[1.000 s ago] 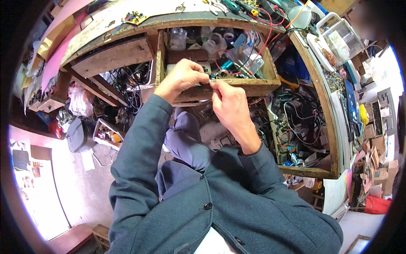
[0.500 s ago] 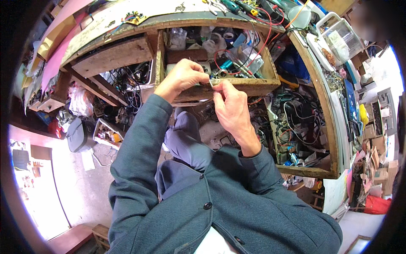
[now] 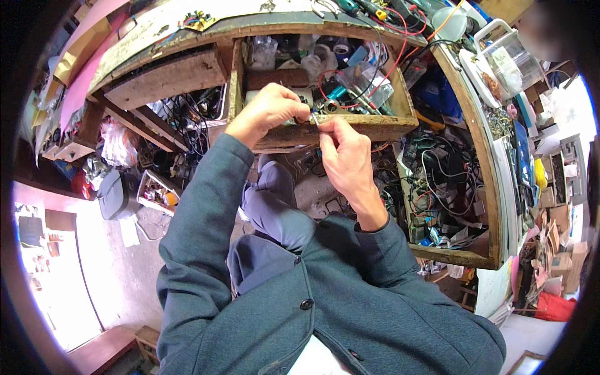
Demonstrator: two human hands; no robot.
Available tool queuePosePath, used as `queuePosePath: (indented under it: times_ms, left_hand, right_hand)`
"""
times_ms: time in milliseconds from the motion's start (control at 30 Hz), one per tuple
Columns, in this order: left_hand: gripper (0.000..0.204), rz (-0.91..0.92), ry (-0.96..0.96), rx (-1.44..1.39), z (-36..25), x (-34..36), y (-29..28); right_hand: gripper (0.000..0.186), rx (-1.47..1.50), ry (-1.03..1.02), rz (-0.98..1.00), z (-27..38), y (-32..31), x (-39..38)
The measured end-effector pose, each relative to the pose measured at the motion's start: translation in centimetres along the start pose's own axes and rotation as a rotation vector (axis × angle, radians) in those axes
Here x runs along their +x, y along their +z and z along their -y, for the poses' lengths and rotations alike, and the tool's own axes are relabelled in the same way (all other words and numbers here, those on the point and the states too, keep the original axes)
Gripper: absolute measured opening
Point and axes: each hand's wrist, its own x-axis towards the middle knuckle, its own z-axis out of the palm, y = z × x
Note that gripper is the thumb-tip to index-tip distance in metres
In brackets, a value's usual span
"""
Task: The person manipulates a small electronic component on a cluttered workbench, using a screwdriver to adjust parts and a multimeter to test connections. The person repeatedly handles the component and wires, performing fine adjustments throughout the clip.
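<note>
Over the front edge of an open wooden drawer [image 3: 369, 128], both my hands meet around something small. My left hand [image 3: 272, 112] is closed in a pinch, its fingertips near the drawer's front board. My right hand [image 3: 347, 156] pinches from the other side, thumb and forefinger pressed together. Between the fingertips a thin, pale sliver [image 3: 315, 119] shows; it is too small to name. Inside the drawer, just beyond my fingers, lie a teal cylinder [image 3: 337, 92], a metal ring [image 3: 331, 107], red and black leads and clear plastic packaging [image 3: 373, 81].
To the right, a wooden compartment [image 3: 494, 206] holds tangled cables. Pliers [image 3: 326, 7] and other tools lie on the worktop [image 3: 237, 25] above the drawer. A clear plastic container [image 3: 509, 59] stands at the upper right. A small box of parts [image 3: 157, 192] sits on the floor at left.
My right hand has shifted slightly right and down, so the gap between my fingertips is a little wider. My left hand has barely moved. Both stay pinched.
</note>
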Motion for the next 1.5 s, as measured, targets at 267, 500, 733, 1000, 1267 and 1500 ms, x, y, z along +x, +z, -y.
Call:
queuePosePath:
  times_ms: [267, 500, 733, 1000, 1267, 1500]
  left_hand:
    - [0.014, 0.005, -0.004, -0.04, 0.1, -0.1, 0.0]
    - [0.015, 0.009, 0.012, -0.028, 0.1, -0.1, 0.1]
    - [0.018, -0.01, -0.019, -0.038, 0.0, -0.1, -0.1]
    - [0.017, 0.009, -0.003, -0.017, 0.0, -0.2, -0.2]
    - [0.018, 0.027, 0.003, -0.067, 0.1, -0.1, -0.2]
    - [0.018, 0.023, 0.0, -0.049, 0.1, -0.4, 0.0]
  right_hand:
    - [0.008, 0.059, -0.004, 0.039, 0.7, 0.0, -0.1]
    - [0.008, 0.038, -0.055, 0.009, 0.1, 0.5, 0.2]
    - [0.008, 0.034, -0.097, -0.007, 0.4, 0.8, 0.8]
    - [0.007, 0.046, -0.112, -0.025, -0.5, 0.8, 0.1]
    - [0.008, 0.089, -0.023, -0.011, 0.4, 0.6, -0.2]
    - [0.009, 0.032, -0.06, 0.016, 0.4, 0.5, 0.6]
